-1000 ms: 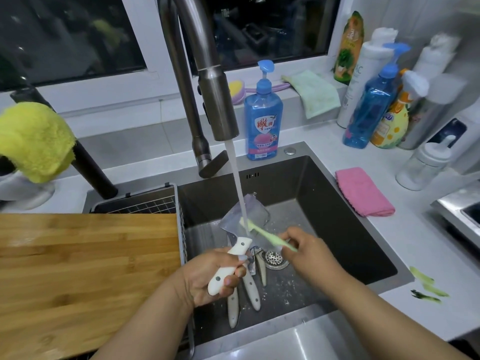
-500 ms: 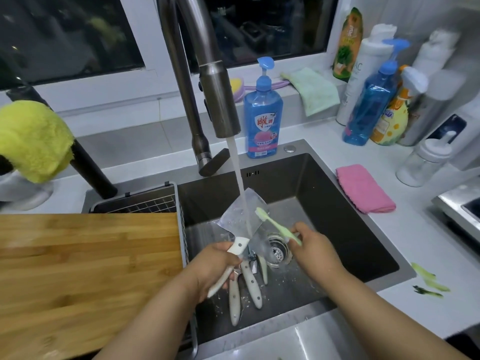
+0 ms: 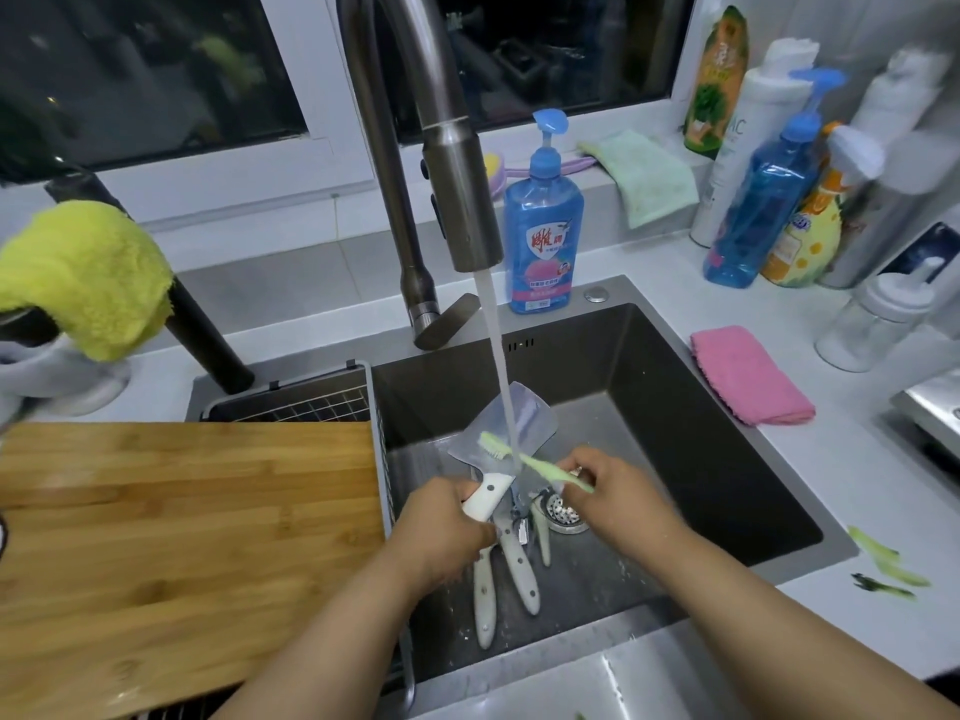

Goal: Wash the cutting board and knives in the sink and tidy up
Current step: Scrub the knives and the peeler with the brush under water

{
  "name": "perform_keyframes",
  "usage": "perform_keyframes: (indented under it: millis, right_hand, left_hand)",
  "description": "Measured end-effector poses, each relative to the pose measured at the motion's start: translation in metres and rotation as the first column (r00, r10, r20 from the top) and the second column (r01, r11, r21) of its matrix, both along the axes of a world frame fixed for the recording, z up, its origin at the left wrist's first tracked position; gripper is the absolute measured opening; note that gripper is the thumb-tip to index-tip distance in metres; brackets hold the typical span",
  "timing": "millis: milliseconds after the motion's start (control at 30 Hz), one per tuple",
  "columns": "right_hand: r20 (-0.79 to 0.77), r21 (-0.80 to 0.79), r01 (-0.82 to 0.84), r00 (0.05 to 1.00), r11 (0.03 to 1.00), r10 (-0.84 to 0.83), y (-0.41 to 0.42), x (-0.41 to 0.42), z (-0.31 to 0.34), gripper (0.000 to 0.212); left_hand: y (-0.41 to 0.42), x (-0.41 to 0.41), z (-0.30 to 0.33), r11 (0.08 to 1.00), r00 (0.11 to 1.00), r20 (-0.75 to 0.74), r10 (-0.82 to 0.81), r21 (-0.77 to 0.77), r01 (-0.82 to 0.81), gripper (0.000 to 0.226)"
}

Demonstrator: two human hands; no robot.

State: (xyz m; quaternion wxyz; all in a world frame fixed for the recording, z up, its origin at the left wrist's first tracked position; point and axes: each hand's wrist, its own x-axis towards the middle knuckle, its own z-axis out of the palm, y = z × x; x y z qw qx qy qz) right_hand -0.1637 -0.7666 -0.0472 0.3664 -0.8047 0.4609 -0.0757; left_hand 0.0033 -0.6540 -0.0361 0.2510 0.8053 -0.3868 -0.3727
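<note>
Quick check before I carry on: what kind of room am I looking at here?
Most likely a home kitchen, at the sink under a window: the tap runs over a cleaver, a wooden cutting board lies alongside, and a dish soap bottle stands behind.

A wide knife (image 3: 506, 426) with a white handle is tilted up under the running water in the middle of the sink (image 3: 701, 459). More white-handled knives (image 3: 511, 569) lie flat on the sink floor at 6 o'clock from it. The wooden cutting board (image 3: 182, 553) lies flat at 9 o'clock, over the sink's left side.
</note>
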Motion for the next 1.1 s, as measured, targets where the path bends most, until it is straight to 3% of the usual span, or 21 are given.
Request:
perform_keyframes:
  millis: [133,300,400,500,633,733,800,900,1100]
  right_hand:
    - [-0.042,-0.117,0.176,0.982,0.977,-0.182,-0.02,-0.004,-0.002,0.012]
    - [0.056,0.1,-0.008,0.998,0.995,0.003,0.002,0.006,-0.003,0.003]
    - [-0.016,-0.056,0.118,0.993,0.991,-0.119,-0.012,0.005,-0.005,0.008]
    - [-0.056,-0.167,0.234,0.968,0.958,-0.246,-0.029,-0.003,0.0,0.013]
    - [0.008,-0.158,0.323,0.946,0.933,-0.325,-0.027,-0.012,0.003,0.009]
    - [0.047,-0.104,0.339,0.941,0.935,-0.335,-0.017,-0.012,-0.001,0.009]
    - [0.059,-0.058,0.36,0.932,0.931,-0.357,-0.011,-0.009,-0.003,0.01]
    - [0.056,-0.02,0.351,0.935,0.936,-0.35,-0.001,-0.003,-0.007,0.01]
    - [0.047,0.002,0.316,0.948,0.949,-0.315,0.015,0.014,-0.007,0.007]
  left_hand:
    - [0.002,-0.003,0.007,0.998,0.995,0.086,-0.054,0.023,0.052,0.024]
    - [0.004,-0.004,0.012,0.996,0.985,0.151,-0.083,0.053,0.076,0.027]
    - [0.006,-0.007,0.016,0.994,0.986,0.128,-0.108,0.042,0.103,0.031]
    - [0.009,-0.01,0.019,0.995,0.997,0.017,-0.069,0.071,0.068,0.044]
    - [0.015,-0.008,0.019,0.99,0.956,-0.259,0.138,0.068,-0.124,0.042]
    - [0.018,-0.002,0.025,0.935,0.766,-0.562,0.313,0.039,-0.353,0.023]
    - [0.02,0.002,0.033,0.896,0.638,-0.686,0.348,0.045,-0.441,0.005]
    - [0.026,0.007,0.041,0.862,0.563,-0.732,0.384,0.067,-0.502,0.006]
    - [0.043,0.016,0.047,0.855,0.67,-0.618,0.411,0.006,-0.519,0.013]
